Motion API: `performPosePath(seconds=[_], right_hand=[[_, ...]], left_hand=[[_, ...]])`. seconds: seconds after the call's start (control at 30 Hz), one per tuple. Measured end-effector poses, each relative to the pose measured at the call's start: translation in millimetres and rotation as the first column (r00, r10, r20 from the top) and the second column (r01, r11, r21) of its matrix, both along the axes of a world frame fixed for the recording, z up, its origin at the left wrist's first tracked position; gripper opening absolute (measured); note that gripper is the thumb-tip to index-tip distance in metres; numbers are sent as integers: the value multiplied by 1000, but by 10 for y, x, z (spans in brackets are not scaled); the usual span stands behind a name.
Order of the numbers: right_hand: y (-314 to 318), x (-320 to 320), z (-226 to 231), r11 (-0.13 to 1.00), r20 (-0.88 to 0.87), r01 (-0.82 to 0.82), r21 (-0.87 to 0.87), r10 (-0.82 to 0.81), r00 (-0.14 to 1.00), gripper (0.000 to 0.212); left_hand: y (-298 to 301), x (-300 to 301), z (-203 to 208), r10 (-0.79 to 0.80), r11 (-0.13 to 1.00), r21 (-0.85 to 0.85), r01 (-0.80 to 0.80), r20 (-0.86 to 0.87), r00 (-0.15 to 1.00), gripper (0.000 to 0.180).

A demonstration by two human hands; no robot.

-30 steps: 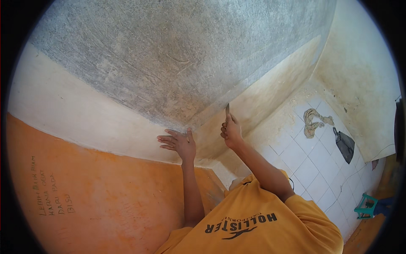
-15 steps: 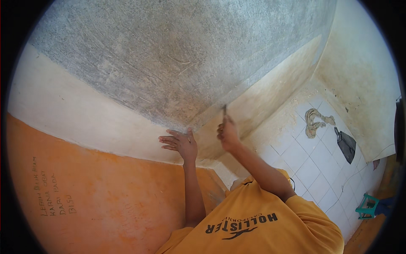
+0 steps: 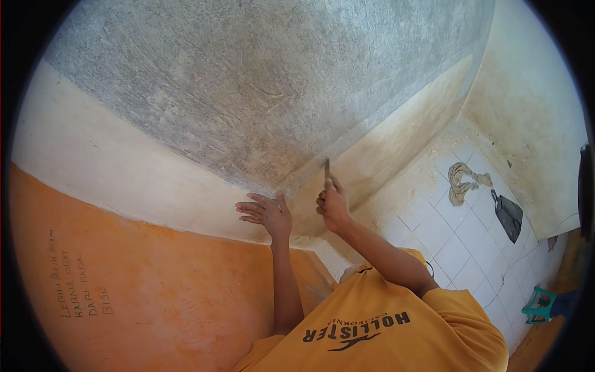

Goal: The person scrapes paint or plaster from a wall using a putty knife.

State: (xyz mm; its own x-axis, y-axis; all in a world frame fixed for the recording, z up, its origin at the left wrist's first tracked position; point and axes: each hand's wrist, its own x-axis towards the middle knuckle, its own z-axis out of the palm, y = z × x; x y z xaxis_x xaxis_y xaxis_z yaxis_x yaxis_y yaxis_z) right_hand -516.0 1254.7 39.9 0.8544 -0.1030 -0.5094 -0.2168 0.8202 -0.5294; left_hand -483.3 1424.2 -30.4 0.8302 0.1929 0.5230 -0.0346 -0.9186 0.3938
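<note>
My right hand (image 3: 335,209) is closed round a scraper (image 3: 327,168), seen nearly edge-on as a narrow dark strip. Its tip meets the rough grey wall surface (image 3: 223,87) close to where the grey borders a cream band (image 3: 396,115). Lower and to the left, my left hand (image 3: 270,217) lies against the wall at the corner, fingers spread and holding nothing. Its thumb reaches the lower edge of the grey area, and the fingers rest on the white band (image 3: 124,146).
Orange wall (image 3: 161,279) with handwriting fills the lower left. On the white tiled floor (image 3: 462,248) at right lie a crumpled cloth (image 3: 458,185) and a black dustpan-like object (image 3: 508,216). A green stool (image 3: 538,305) stands farther right. Pale debris lies along the wall base.
My right hand and the scraper have shifted slightly down toward me along the grey border, and the hand is less blurred. My left hand keeps its place on the wall.
</note>
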Motion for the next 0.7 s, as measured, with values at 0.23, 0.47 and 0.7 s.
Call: performPosePath(seconds=[0.23,0.47,0.7], right_hand=[[-302,186,-347,997,30,71,7,-71,997,19],[-433,243,-369,999,79,20,-29,-18,997,14],[-368,225,-393,998,66,4,-62,0,998,16]], left_hand=[[-65,-17,-5,-18,1000,25,18,1,1000,100],[-48,16,32,-3,1000,-24,3,-13,1000,99],[19,23,-98,-11,1000,-22,13,53,999,92]])
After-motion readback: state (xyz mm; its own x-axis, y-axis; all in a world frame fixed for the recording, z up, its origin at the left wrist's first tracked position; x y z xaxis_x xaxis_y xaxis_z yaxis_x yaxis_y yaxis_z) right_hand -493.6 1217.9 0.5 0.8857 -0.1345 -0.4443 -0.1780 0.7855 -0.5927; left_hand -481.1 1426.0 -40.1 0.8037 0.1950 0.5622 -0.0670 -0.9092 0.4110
